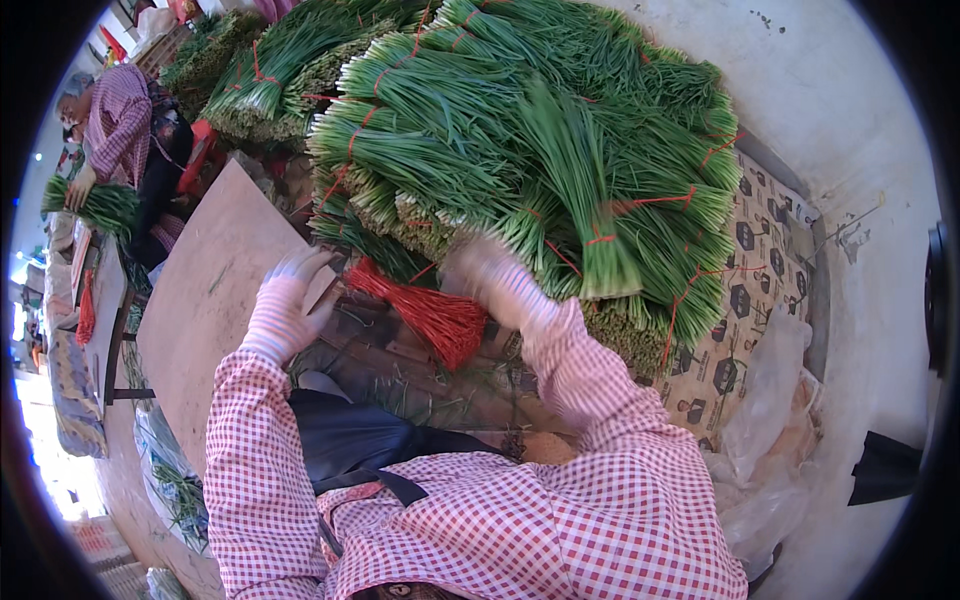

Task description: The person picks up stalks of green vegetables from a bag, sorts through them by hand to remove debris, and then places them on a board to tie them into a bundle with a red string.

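Note:
My left hand (292,300), in a pale striped glove, is at the right edge of a tan board (215,250), thumb and fingers apart. Close beside it hangs a thick hank of red ties (425,312). Smeared by motion, my right hand (487,277) is between the hank's far end and the pile of chives (430,140); its fingers cannot be made out. Many bunches in that pile are bound with red ties, their pale cut ends outward. On top, one slightly blurred bunch of chives (580,190) lies with its cut ends toward me, apart from both hands.
At the far left a person (125,120) in a checked shirt grips a bunch of chives (100,205) over another board. Patterned cardboard (745,290) lines the right side under the pile. Clear plastic sheeting (765,400) lies by the white wall (870,300). Loose green scraps litter the floor.

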Tool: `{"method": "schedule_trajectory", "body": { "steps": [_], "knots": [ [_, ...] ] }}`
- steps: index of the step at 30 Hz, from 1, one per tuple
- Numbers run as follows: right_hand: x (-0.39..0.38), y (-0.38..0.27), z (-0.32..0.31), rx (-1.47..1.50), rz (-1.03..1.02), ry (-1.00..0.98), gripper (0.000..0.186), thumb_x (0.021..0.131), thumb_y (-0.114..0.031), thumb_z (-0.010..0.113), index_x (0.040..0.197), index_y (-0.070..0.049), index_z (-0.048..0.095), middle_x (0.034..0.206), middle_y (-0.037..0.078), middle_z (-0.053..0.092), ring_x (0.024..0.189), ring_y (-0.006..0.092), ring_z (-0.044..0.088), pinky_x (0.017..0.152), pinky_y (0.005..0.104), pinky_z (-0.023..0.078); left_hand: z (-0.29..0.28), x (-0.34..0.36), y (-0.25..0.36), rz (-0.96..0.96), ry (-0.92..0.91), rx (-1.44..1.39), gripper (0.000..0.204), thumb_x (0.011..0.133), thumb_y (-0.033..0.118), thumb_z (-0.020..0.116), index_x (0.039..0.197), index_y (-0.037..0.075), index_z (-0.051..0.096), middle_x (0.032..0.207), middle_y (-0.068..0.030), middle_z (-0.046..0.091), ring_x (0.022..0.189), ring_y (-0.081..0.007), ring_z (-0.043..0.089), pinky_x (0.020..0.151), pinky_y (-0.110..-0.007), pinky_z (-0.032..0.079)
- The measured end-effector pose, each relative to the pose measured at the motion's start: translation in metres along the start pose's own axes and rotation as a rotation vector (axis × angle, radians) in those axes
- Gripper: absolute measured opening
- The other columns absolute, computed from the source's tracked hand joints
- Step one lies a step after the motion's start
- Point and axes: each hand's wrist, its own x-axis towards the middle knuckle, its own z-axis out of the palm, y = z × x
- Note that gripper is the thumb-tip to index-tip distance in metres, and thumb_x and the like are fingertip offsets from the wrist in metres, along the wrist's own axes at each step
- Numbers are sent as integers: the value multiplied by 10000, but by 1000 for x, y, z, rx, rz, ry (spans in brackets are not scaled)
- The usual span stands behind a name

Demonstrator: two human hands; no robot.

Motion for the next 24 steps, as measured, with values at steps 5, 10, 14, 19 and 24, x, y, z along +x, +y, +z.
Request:
{"method": "schedule_trajectory", "body": {
  "steps": [5, 10, 14, 19, 24],
  "knots": [
    [-10, -50, -26, -974, -396, 152, 446, 838, -86, 703, 1252, -33, 544, 994, 59, 632, 901, 145, 609, 819, 304, 527, 9, -71, -49, -293, -49, -33, 562, 707, 86, 749, 1233, 61, 553, 1182, -193, 600, 1133, -389, 551, 991, -434, 448],
    [5, -123, -128, -1931, 108, 685, 1019, 674, -504, 812, 1452, -45, 340, 1397, 267, 441, 1255, 392, 484, 1054, 451, 397, 44, -124, -80, -434, 77, -154, 586, 695, 75, 756, 1242, 56, 546, 1219, -194, 580, 1137, -393, 546, 992, -432, 447],
    [4, -83, -114, -1917, 544, 720, 1235, 606, -403, 877, 1536, -108, 120, 1511, 269, 257, 1358, 379, 372, 1118, 405, 343, 58, -131, -79, -490, 60, -79, 615, 680, 93, 768, 1250, 52, 541, 1251, -187, 565, 1173, -394, 522, 1020, -435, 424],
    [17, -134, -162, -1639, 410, 599, 1143, 628, -224, 821, 1534, -127, 130, 1319, 235, 544, 1187, 337, 563, 1023, 366, 432, 47, -115, -65, -431, 16, 3, 644, 653, 96, 767, 1254, 61, 539, 1319, -187, 522, 1227, -387, 487, 1062, -434, 391],
    [-7, -101, -150, -887, -6, 485, 1065, 692, -227, 804, 1530, -124, 155, 1309, 199, 552, 1177, 315, 555, 1017, 369, 416, 49, -128, -75, -411, 26, -7, 683, 635, 131, 786, 1266, 68, 531, 1312, -195, 522, 1234, -391, 479, 1068, -439, 382]
  ]
}}
